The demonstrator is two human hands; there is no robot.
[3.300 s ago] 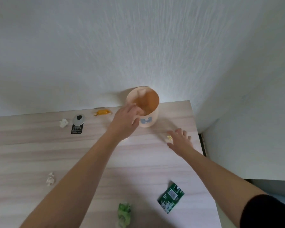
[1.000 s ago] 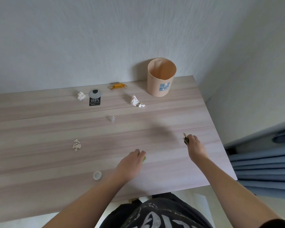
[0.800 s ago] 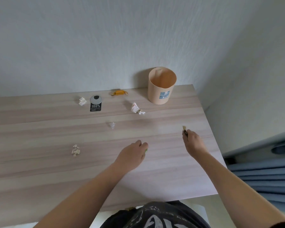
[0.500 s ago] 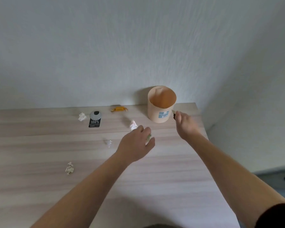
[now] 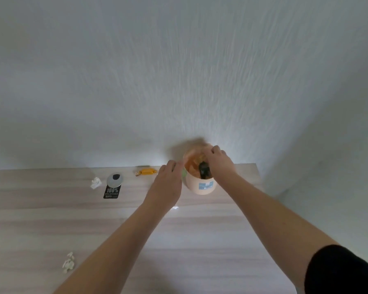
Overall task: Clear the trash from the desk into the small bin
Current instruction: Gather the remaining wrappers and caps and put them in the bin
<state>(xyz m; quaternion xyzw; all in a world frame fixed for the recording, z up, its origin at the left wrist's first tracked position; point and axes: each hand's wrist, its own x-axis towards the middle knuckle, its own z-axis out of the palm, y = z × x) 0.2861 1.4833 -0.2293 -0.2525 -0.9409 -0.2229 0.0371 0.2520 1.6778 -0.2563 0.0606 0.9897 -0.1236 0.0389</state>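
The small peach bin (image 5: 202, 186) stands at the desk's back right, against the wall. My right hand (image 5: 218, 164) hovers over its mouth, pinching a dark green packet (image 5: 204, 174) that hangs down inside the bin. Just left of the rim, my left hand (image 5: 167, 185) is closed on a crumpled green wrapper (image 5: 184, 173), and only a sliver of it shows. Trash lying on the desk (image 5: 200, 240): an orange candy wrapper (image 5: 146, 172), a black "100%" tag with a grey disc (image 5: 113, 186), a white paper ball (image 5: 95, 183) and white scraps (image 5: 68, 263).
A white wall runs right behind the bin and the desk. The desk's right edge lies just beyond the bin. A small white scrap (image 5: 175, 207) peeks out beside my left wrist.
Both hands picked up green trash at the desk's front and carried it to the back. The right hand has moved from beside the bin to over its mouth, and the left hand has reached the rim.
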